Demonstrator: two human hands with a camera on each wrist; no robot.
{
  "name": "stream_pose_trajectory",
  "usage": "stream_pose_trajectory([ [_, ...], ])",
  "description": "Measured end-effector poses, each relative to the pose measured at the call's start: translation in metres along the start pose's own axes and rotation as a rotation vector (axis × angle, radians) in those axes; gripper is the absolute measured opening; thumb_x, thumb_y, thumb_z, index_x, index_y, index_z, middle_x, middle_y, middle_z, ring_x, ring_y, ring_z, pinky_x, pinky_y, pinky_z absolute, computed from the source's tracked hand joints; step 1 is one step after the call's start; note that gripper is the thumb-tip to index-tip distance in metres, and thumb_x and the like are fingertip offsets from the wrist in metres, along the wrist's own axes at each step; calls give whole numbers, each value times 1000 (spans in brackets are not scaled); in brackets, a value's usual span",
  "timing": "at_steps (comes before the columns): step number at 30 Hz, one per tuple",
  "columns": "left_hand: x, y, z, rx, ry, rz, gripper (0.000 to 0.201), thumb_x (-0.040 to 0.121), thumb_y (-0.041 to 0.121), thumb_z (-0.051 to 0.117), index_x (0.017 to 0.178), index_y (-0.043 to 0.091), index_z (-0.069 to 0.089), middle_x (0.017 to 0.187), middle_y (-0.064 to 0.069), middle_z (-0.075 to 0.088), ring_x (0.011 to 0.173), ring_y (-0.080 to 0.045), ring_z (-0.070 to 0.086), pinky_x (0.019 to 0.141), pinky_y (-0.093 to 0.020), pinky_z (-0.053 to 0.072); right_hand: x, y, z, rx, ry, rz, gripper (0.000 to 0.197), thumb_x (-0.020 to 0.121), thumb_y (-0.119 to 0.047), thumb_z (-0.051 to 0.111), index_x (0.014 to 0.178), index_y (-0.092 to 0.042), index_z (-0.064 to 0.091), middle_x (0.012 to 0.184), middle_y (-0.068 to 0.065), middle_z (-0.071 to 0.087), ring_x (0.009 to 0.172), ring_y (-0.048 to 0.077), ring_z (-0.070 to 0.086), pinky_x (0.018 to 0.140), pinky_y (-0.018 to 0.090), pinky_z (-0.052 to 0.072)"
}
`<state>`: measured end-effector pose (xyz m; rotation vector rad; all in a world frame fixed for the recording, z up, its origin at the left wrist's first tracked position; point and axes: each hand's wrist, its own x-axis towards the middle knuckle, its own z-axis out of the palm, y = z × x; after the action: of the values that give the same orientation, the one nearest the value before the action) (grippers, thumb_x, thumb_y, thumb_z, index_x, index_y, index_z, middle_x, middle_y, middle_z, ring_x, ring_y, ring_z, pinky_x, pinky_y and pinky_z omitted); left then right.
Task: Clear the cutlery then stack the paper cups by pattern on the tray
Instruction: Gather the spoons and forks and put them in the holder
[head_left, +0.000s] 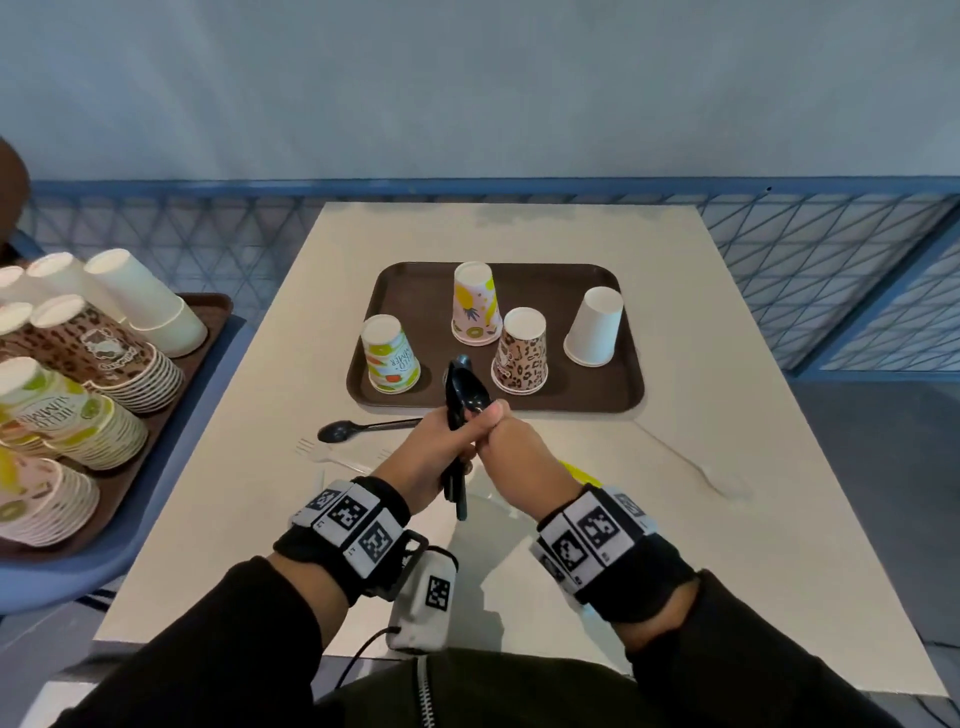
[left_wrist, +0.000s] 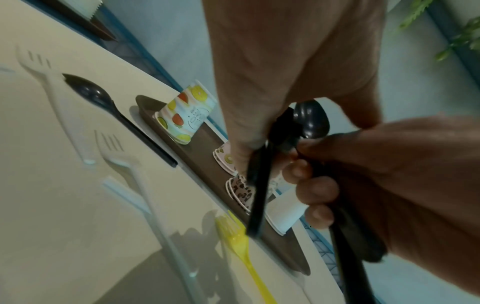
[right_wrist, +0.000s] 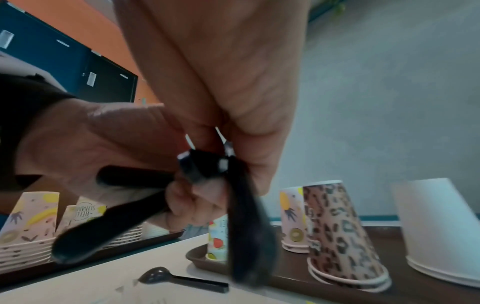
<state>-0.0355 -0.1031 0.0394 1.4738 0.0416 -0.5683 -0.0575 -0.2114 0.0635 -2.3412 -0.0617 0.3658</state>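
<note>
My left hand (head_left: 441, 441) grips a bundle of black plastic spoons (head_left: 465, 389) upright above the table's middle. My right hand (head_left: 501, 431) meets it and pinches a black spoon at the bundle. Another black spoon (head_left: 337, 430) lies on the table in front of the brown tray (head_left: 415, 280). White forks (head_left: 322, 454) lie left of my hands, and a yellow fork (left_wrist: 241, 246) lies under my right wrist. Upside down on the tray stand a fruit cup (head_left: 389, 356), a pink pineapple cup (head_left: 475, 304), a leopard cup (head_left: 522, 351) and a white cup (head_left: 595, 327).
A pale fork (head_left: 722, 480) lies near the table's right side. On a blue chair to the left, a second brown tray (head_left: 208, 312) carries several tipped stacks of patterned and white cups. A blue mesh fence (head_left: 831, 260) runs behind the table.
</note>
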Motion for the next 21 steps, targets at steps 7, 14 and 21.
stream_pose_trajectory([
  [7,-12,-4,-47,-108,158,-28,22,93,29,52,90,8,58,77,-8,57,75,-20,54,69,-30,42,2,-41,44,-23,31,-65,28,94,-4,36,120,5,41,114,24,58,105,36,56,77,31,37],
  [14,-17,-3,-100,-26,299,51,23,96,28,45,84,11,55,69,-3,61,65,-16,58,62,-25,46,9,-32,76,-48,138,-36,20,91,-16,47,98,-3,61,102,17,61,96,31,57,82,35,38],
  [21,-23,3,-141,31,201,58,18,94,13,49,77,13,47,45,6,33,35,-8,33,49,-25,44,-8,-9,121,-493,-137,-17,23,82,-17,57,105,-13,56,114,10,54,106,28,53,80,33,37],
])
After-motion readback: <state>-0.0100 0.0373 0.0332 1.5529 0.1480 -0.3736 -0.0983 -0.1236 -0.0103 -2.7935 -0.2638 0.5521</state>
